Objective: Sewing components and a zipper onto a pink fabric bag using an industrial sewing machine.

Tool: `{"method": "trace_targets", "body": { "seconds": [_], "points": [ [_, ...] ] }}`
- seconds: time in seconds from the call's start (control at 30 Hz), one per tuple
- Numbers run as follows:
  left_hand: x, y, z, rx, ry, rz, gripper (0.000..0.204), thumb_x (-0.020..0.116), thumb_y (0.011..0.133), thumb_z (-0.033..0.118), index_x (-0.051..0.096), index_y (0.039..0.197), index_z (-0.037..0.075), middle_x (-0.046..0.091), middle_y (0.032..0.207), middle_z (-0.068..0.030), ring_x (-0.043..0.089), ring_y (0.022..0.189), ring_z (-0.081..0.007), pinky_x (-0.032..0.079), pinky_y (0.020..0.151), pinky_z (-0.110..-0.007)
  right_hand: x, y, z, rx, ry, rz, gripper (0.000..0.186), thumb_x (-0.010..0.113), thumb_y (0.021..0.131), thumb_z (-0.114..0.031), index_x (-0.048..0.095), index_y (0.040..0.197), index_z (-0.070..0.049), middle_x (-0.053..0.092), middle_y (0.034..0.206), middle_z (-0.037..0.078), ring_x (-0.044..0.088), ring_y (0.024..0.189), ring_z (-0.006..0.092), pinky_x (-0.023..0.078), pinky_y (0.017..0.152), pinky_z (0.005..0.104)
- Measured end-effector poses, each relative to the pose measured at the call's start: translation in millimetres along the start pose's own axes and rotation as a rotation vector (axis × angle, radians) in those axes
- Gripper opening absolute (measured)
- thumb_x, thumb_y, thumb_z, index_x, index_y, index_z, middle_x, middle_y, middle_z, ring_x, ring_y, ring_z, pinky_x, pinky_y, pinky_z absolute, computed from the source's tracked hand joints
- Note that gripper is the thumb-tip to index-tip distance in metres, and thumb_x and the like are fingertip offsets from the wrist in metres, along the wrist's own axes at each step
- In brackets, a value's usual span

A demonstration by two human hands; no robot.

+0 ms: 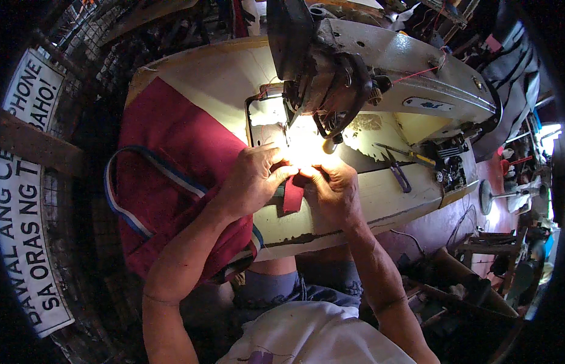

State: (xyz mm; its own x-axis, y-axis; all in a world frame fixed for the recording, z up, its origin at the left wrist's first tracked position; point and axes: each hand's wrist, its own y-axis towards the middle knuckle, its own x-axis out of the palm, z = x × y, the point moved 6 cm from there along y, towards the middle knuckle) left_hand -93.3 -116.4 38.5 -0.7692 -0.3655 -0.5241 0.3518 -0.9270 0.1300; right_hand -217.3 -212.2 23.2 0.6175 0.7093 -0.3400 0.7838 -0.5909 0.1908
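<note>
Under the sewing machine's head (322,79), my left hand (261,179) and my right hand (328,188) are closed in pinches on a short red fabric strip (293,197), just in front of the lit needle plate (264,130). The strip's lower end hangs over the bed toward me; its upper end is washed out by glare. A large maroon cloth (158,127), with a blue and white striped band (121,203), lies to the left, partly under my left forearm. A pair of dark snips (398,173) and a yellow-handled tool (416,156) lie to my right.
The worn machine table (373,206) curves around the work. A wire grille with white signs (33,242) stands at the left. At the right are a bobbin winder (452,167), grey draped material (513,73), a fan (504,194) and cluttered wooden items (483,279).
</note>
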Motion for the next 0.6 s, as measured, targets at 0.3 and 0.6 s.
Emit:
{"method": "trace_targets", "body": {
  "seconds": [0.3,0.6],
  "points": [
    [5.3,1.2,0.5,0.052,-0.027,0.063,0.012,0.065,0.088,0.005,0.06,0.097,-0.003,0.061,0.088,-0.0146,0.064,0.081,-0.0264,0.051,0.072,-0.037,1.1,2.6,-2.5,0.07,0.038,-0.064,0.014,0.06,0.091,-0.004,0.069,0.099,0.004,0.073,0.09,0.012,0.07,0.08,0.0173,0.054,0.074,0.0293],
    [1.6,-3.6,-1.1,0.134,-0.045,0.032,0.005,0.066,0.087,0.006,0.065,0.089,0.001,0.065,0.083,-0.0098,0.064,0.077,-0.0225,0.05,0.072,-0.035,9.5,0.0,1.6,-0.143,0.008,-0.118,0.027,0.051,0.092,-0.018,0.069,0.103,-0.002,0.07,0.096,0.02,0.067,0.085,0.0273,0.051,0.078,0.0384]
  ]
}}
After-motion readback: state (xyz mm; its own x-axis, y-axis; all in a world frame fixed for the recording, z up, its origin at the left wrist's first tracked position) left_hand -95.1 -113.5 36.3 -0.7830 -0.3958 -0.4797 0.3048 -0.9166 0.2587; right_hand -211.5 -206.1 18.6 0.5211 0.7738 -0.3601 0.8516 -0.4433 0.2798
